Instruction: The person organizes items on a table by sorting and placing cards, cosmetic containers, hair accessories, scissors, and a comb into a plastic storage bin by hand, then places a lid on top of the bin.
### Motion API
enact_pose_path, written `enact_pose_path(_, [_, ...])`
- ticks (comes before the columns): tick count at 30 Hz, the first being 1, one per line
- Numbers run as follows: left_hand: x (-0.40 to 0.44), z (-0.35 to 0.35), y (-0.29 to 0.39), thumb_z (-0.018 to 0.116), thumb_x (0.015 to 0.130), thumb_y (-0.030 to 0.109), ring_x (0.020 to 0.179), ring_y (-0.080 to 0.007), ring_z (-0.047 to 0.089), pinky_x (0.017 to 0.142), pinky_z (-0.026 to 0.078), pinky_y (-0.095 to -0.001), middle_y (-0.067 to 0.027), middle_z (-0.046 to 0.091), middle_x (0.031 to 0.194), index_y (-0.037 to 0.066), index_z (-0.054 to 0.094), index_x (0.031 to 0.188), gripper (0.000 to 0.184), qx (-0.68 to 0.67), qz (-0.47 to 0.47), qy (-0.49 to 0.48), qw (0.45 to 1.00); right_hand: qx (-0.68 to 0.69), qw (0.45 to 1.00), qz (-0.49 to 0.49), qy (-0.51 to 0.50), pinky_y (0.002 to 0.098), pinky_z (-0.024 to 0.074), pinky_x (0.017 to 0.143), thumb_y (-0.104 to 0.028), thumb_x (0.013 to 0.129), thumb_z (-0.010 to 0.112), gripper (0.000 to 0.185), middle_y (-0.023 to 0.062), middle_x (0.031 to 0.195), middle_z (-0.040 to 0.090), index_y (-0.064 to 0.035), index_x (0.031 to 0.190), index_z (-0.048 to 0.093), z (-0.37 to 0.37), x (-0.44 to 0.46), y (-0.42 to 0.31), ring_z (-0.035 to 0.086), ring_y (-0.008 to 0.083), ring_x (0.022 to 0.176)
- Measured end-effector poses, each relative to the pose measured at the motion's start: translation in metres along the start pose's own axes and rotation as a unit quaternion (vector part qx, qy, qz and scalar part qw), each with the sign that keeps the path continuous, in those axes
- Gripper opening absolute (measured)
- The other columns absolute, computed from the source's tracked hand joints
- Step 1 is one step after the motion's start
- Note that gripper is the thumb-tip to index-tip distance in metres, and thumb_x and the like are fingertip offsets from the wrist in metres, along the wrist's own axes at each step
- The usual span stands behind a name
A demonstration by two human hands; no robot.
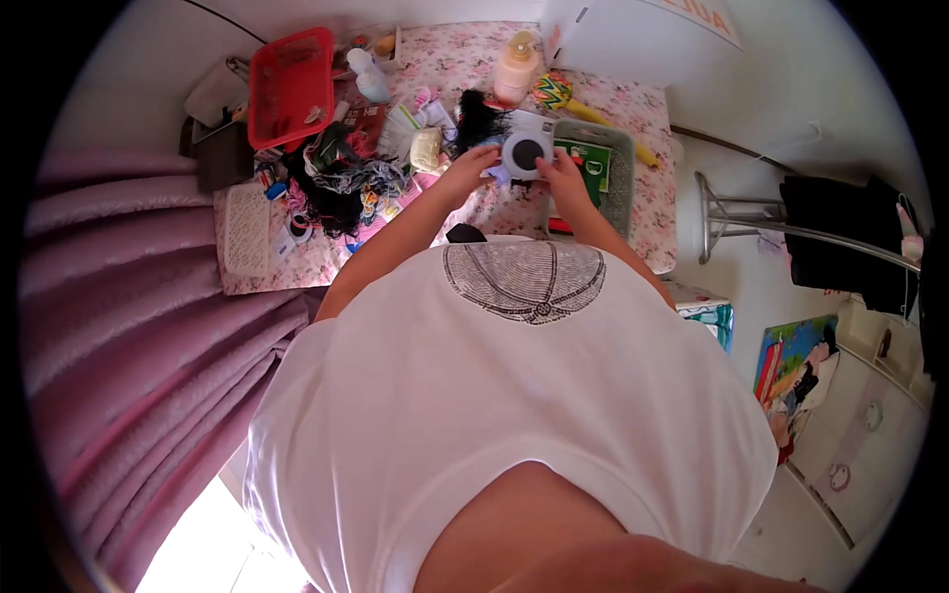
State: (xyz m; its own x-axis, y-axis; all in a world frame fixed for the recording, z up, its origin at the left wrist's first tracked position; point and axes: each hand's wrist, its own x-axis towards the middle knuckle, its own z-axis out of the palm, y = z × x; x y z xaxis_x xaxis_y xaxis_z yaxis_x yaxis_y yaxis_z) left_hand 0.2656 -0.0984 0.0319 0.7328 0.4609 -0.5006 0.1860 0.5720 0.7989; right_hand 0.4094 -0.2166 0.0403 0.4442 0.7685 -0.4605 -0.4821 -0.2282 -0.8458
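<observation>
Between my two hands, above the flowered tabletop, is a round white object with a dark disc in its middle [527,154]; its exact kind I cannot make out. My left hand [477,168] is closed at its left edge, by a small lavender piece [497,175]. On the opposite side my right hand [560,172] grips it, the thumb near the dark disc. Just behind lies a black fluffy bundle [479,121]. To the right, partly under my right forearm, stands a grey basket [621,183] with a green packet [596,163] in it.
A pump bottle [516,71] and a yellow-handled thing with a patterned head [554,91] stand at the back. On the left are a red basket [259,104], a tangle of dark threads [331,173] and a white lattice tray [246,232]. Pink curtains [129,267] hang beside the table.
</observation>
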Motion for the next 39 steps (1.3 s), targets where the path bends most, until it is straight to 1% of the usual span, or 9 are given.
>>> enact_pose_path(5, [0.009,-0.012,0.004,0.041,0.086,0.024,0.089,-0.0126,0.051,0.075,0.04,-0.0277,-0.0027,0.052,0.103,0.009,0.046,0.108,0.028,0.006,-0.014,-0.023,1.0,-0.095,0.965,-0.068,0.236,0.0213,0.0422,0.06,-0.022,0.084,0.047,0.031,0.003,0.092,0.053,-0.008,0.11,0.044,-0.058,0.026,0.013,0.051,0.0104,0.077])
enact_pose_path(8, [0.009,-0.02,-0.003,0.04,0.085,0.022,0.085,-0.0123,0.052,0.073,0.04,-0.027,-0.0023,0.054,0.101,0.009,0.046,0.106,0.025,0.012,-0.023,-0.013,1.0,-0.204,0.95,-0.03,0.235,0.0229,0.0426,0.059,-0.02,0.084,0.047,0.032,0.0046,0.094,0.053,-0.0057,0.112,0.043,-0.113,0.072,0.055,0.052,0.0118,0.078])
enact_pose_path(12, [0.01,-0.031,-0.013,0.039,0.084,0.02,0.083,-0.0121,0.052,0.071,0.04,-0.0265,-0.0023,0.055,0.098,0.009,0.047,0.104,0.023,0.012,-0.035,0.01,0.999,-0.182,0.969,-0.016,0.169,0.0285,0.0434,0.065,-0.019,0.08,0.05,0.037,0.0098,0.098,0.053,-0.0024,0.113,0.043,-0.101,0.073,0.046,0.053,0.0188,0.081])
enact_pose_path(14, [0.006,-0.035,-0.014,0.039,0.084,0.02,0.082,-0.0122,0.052,0.071,0.04,-0.0266,-0.0026,0.055,0.098,0.009,0.047,0.103,0.023,0.017,-0.039,0.026,0.999,-0.288,0.941,-0.031,0.176,0.0362,0.0428,0.074,-0.021,0.076,0.054,0.044,0.0159,0.105,0.052,-0.0006,0.114,0.043,-0.121,0.097,0.069,0.054,0.0296,0.087])
enact_pose_path(17, [-0.003,-0.039,-0.013,0.04,0.084,0.02,0.082,-0.0121,0.052,0.07,0.04,-0.0265,-0.0026,0.055,0.098,0.009,0.048,0.102,0.023,0.019,-0.046,0.049,0.998,-0.353,0.911,-0.059,0.205,0.038,0.0404,0.079,-0.025,0.072,0.059,0.047,0.017,0.11,0.047,-0.0026,0.112,0.046,-0.111,0.094,0.066,0.049,0.0315,0.094])
enact_pose_path(20, [-0.003,-0.051,-0.021,0.041,0.084,0.019,0.082,-0.0118,0.051,0.07,0.04,-0.026,-0.0019,0.054,0.098,0.01,0.049,0.101,0.021,0.007,-0.046,0.061,0.997,-0.509,0.808,-0.136,0.263,0.0382,0.0344,0.087,-0.027,0.067,0.064,0.052,0.0189,0.113,0.043,-0.0045,0.112,0.048,-0.086,0.073,0.052,0.043,0.031,0.101])
enact_pose_path(24, [-0.012,-0.055,-0.025,0.042,0.084,0.02,0.081,-0.0116,0.051,0.07,0.04,-0.0257,-0.0016,0.055,0.095,0.011,0.05,0.098,0.02,0.005,-0.046,0.084,0.995,-0.578,0.763,-0.229,0.177,0.0395,0.0312,0.089,-0.029,0.063,0.066,0.052,0.0198,0.111,0.044,-0.005,0.107,0.052,-0.077,0.058,0.05,0.041,0.0336,0.103])
enact_pose_path(30, [-0.024,-0.063,-0.036,0.041,0.083,0.02,0.081,-0.0115,0.052,0.071,0.04,-0.0258,-0.0019,0.056,0.096,0.01,0.05,0.101,0.022,0.015,-0.04,0.077,0.996,-0.541,0.778,-0.256,0.188,0.0408,0.0305,0.089,-0.018,0.065,0.061,0.043,0.0169,0.107,0.045,-0.004,0.104,0.052,-0.077,0.066,0.054,0.04,0.0335,0.101])
enact_pose_path(39, [-0.051,-0.086,-0.042,0.044,0.08,0.017,0.077,-0.012,0.053,0.066,0.041,-0.0241,-0.004,0.056,0.093,0.005,0.048,0.101,0.024,0.09,0.002,0.091,0.992,-0.473,0.766,-0.415,0.132,0.0401,0.0305,0.084,-0.009,0.065,0.057,0.026,0.0148,0.099,0.047,-0.0063,0.091,0.054,0.027,0.019,0.006,0.042,0.0313,0.094])
